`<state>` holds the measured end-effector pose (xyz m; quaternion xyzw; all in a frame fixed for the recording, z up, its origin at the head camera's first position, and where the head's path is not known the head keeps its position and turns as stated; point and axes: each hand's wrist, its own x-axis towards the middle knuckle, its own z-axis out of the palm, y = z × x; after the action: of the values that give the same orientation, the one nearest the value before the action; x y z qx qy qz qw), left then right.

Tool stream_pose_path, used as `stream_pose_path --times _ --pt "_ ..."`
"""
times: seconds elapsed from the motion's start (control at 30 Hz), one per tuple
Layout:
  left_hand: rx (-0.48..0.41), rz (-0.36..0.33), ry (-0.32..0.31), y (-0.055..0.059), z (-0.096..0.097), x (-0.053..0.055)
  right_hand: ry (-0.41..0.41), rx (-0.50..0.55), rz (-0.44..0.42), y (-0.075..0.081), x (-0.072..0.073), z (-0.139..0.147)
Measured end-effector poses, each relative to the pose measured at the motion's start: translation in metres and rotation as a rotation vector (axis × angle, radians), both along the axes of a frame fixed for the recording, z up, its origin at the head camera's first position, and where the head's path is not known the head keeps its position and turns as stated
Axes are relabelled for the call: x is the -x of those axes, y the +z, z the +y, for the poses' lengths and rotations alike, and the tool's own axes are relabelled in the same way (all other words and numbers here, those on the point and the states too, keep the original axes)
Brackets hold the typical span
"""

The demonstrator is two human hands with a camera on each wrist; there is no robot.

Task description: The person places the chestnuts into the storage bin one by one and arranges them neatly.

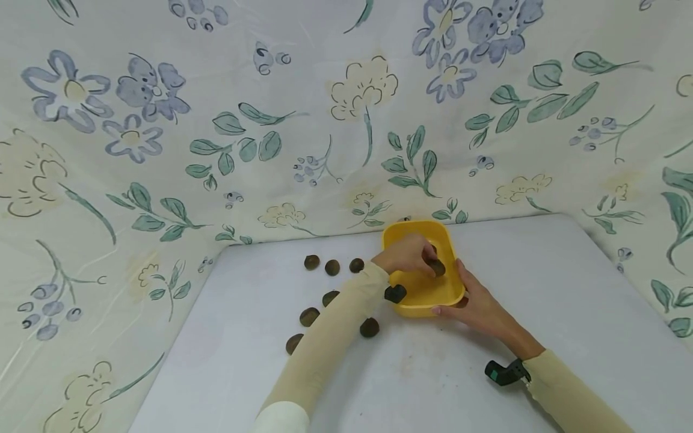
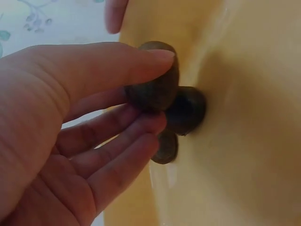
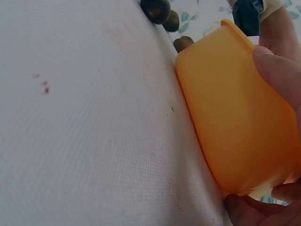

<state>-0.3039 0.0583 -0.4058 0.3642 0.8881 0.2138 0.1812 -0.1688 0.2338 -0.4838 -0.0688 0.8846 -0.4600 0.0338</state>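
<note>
In the head view my left hand (image 1: 408, 251) reaches over the yellow plastic box (image 1: 428, 296) and pinches a round, brown chestnut-like piece (image 1: 436, 267). The left wrist view shows that piece (image 2: 157, 89) between thumb and fingers. Just beyond it, a darker piece (image 2: 188, 110) and a smaller-looking one (image 2: 165, 147) lie against the box's yellow inside. My right hand (image 1: 482, 304) grips the box's near right corner. Its thumb (image 3: 275, 70) lies at the rim, and its fingertips curl under the far end of the wall (image 3: 235, 113) in the right wrist view.
Several similar brown pieces lie on the white table (image 1: 227, 361) left of the box, such as one at the back (image 1: 311, 261) and one near the box (image 1: 370, 328). The left sleeve (image 1: 325, 349) partly covers some. Flowered cloth (image 1: 303, 120) hangs behind the table.
</note>
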Motion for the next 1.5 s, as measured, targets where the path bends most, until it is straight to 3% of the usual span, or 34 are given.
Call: stream_pose_path --times 0.23,0.6,1.13,1.5 --pt "0.02 -0.064 0.008 -0.006 0.006 -0.001 0.006 0.007 0.005 -0.001 0.001 0.001" --pt "0.063 -0.046 -0.035 -0.013 0.012 -0.004 0.024 0.024 0.028 -0.002 0.001 0.001" --pt "0.138 0.008 -0.036 -0.016 0.016 -0.002 0.02 0.011 0.021 -0.003 0.001 0.002" --pt "0.094 -0.036 -0.015 -0.021 0.017 0.0 0.017 0.022 0.031 -0.004 0.002 0.001"
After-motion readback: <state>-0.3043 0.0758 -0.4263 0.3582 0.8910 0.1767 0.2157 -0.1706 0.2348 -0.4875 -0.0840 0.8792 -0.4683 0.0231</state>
